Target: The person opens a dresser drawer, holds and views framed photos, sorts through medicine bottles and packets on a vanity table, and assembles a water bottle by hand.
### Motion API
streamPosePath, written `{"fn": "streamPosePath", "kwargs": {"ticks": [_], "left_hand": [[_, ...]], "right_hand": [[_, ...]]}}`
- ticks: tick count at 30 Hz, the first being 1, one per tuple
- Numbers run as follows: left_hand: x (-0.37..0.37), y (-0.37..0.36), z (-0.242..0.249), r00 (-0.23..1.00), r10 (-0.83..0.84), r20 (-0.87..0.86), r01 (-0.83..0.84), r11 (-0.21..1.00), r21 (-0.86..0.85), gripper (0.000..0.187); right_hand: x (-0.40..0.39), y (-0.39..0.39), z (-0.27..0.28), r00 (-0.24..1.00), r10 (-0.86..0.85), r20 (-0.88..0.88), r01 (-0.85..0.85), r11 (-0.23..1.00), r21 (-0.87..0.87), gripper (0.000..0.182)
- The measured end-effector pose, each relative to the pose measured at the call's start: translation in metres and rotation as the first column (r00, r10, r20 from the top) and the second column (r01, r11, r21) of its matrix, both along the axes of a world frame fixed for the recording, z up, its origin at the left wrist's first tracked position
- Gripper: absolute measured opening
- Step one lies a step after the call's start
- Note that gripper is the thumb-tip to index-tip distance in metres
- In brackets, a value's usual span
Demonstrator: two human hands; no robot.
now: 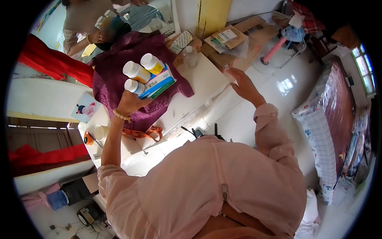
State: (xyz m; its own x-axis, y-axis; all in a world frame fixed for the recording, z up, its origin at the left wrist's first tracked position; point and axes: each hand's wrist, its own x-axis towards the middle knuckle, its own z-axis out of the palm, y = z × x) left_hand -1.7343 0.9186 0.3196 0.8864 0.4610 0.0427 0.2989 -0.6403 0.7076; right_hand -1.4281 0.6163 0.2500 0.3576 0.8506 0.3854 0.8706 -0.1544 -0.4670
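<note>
My left hand (131,102), with a beaded bracelet at the wrist, is closed around the lower part of a small white pill bottle (133,86). Its thumb stretches toward a blue, white and green box (161,83); some fingers are hidden. Two larger white bottles, one with an orange label (136,71) and one with a yellow label (152,63), stand close beside it at the box. Beneath them lies a purple cloth (115,71). My right hand (244,85) is raised near the table's right edge, fingers apart, with nothing plainly held.
A clear bottle (190,57) and a blister pack (181,42) sit at the back of the table. A mirror (155,12) stands behind. An orange strap (145,132) and a cup (101,132) lie near the left. Cardboard (254,36) is beyond the table; a plastic-wrapped mattress (334,107) stands right.
</note>
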Motion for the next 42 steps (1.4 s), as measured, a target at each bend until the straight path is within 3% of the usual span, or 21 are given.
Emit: {"fn": "streamPosePath", "kwargs": {"ticks": [2,3,7,10,12,16,18,23,26,28,30,32,35,40,42], "left_hand": [[0.009,0.005,-0.001,1.0,0.01,0.025,-0.011,1.0,0.028,0.051],[0.014,0.007,-0.001,0.999,0.004,0.049,-0.007,0.998,0.063,0.052],[0.039,0.016,0.001,0.995,0.102,0.015,-0.103,0.99,0.097,0.061],[0.062,0.015,0.003,0.983,0.182,-0.019,-0.181,0.981,0.067,0.062],[0.081,0.015,0.008,0.969,0.234,0.074,-0.243,0.96,0.142,0.062],[0.12,0.019,0.012,0.941,0.336,0.027,-0.337,0.932,0.138,0.062],[0.136,0.025,0.01,0.939,0.342,0.032,-0.344,0.935,0.087,0.061],[0.161,0.032,0.005,0.934,0.357,0.022,-0.355,0.918,0.179,0.055],[0.169,0.039,-0.004,0.937,0.34,0.078,-0.349,0.908,0.231,0.054],[0.182,0.035,0.002,0.93,0.36,0.07,-0.367,0.908,0.202,0.05],[0.198,0.039,0.003,0.913,0.404,-0.06,-0.4,0.914,0.068,0.046],[0.205,0.065,-0.024,0.943,0.334,-0.003,-0.33,0.932,0.152,0.044],[0.225,0.069,-0.028,0.961,0.259,0.096,-0.276,0.914,0.296,0.044],[0.263,0.072,-0.037,0.98,0.191,0.054,-0.199,0.934,0.297,0.048],[0.278,0.074,-0.038,0.981,0.191,0.04,-0.195,0.963,0.185,0.056]], "right_hand": [[0.028,0.031,0.012,0.998,0.04,0.051,-0.036,0.997,-0.072,0.046],[0.044,0.052,0.014,0.982,0.103,0.16,-0.108,0.994,0.027,0.046],[0.103,0.136,0.028,0.934,0.276,0.227,-0.285,0.959,0.006,0.047],[0.137,0.211,0.024,0.868,0.407,0.285,-0.409,0.911,-0.054,0.049],[0.157,0.26,0.015,0.748,0.493,0.444,-0.497,0.86,-0.117,0.054],[0.172,0.327,-0.008,0.652,0.648,0.394,-0.625,0.754,-0.205,0.058],[0.174,0.342,-0.015,0.576,0.726,0.375,-0.576,0.686,-0.445,0.059],[0.192,0.347,-0.023,0.469,0.812,0.348,-0.702,0.581,-0.41,0.05],[0.215,0.339,-0.023,0.475,0.79,0.387,-0.735,0.598,-0.32,0.044],[0.229,0.321,-0.023,0.626,0.754,0.199,-0.732,0.656,-0.183,0.042],[0.249,0.304,-0.021,0.694,0.704,0.152,-0.673,0.709,-0.21,0.043],[0.266,0.286,-0.023,0.79,0.597,0.137,-0.598,0.8,-0.042,0.047],[0.291,0.247,-0.011,0.863,0.505,-0.009,-0.501,0.855,-0.135,0.053],[0.335,0.198,-0.034,0.906,0.423,0.034,-0.422,0.906,-0.034,0.054],[0.341,0.182,-0.039,0.911,0.41,0.048,-0.411,0.912,0.006,0.054]]}}
